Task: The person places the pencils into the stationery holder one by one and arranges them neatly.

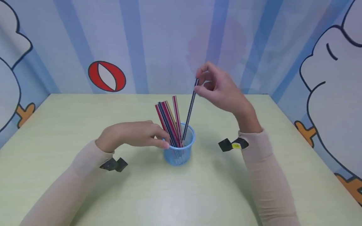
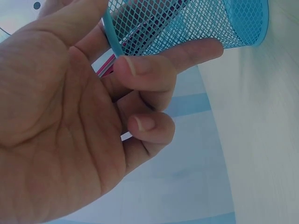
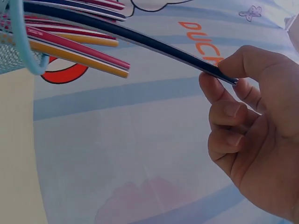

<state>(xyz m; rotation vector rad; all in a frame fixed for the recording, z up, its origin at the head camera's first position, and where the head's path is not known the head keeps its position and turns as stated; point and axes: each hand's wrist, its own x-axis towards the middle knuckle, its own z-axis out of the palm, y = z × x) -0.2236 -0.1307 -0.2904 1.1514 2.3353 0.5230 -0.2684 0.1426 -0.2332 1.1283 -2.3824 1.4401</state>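
Observation:
A light blue mesh pencil cup (image 1: 177, 157) stands upright on the table with several striped pencils (image 1: 170, 124) leaning left in it, red, dark blue and yellow. My left hand (image 1: 141, 133) holds the cup at its left rim, the thumb in front; in the left wrist view one finger (image 2: 198, 52) lies along the mesh wall (image 2: 187, 23). Above the cup, to its right, my right hand (image 1: 220, 89) pinches a dark blue and white pencil (image 1: 190, 108) by its top end between thumb and fingertips. That pencil slants, and its lower end is still inside the cup.
The pale table (image 1: 181, 194) runs back to a blue striped backdrop (image 1: 161, 47) with a red and white ball printed on it. Printed white cartoon figures (image 1: 333, 110) cover the side walls. Small black tags (image 1: 114, 164) sit at both cuffs.

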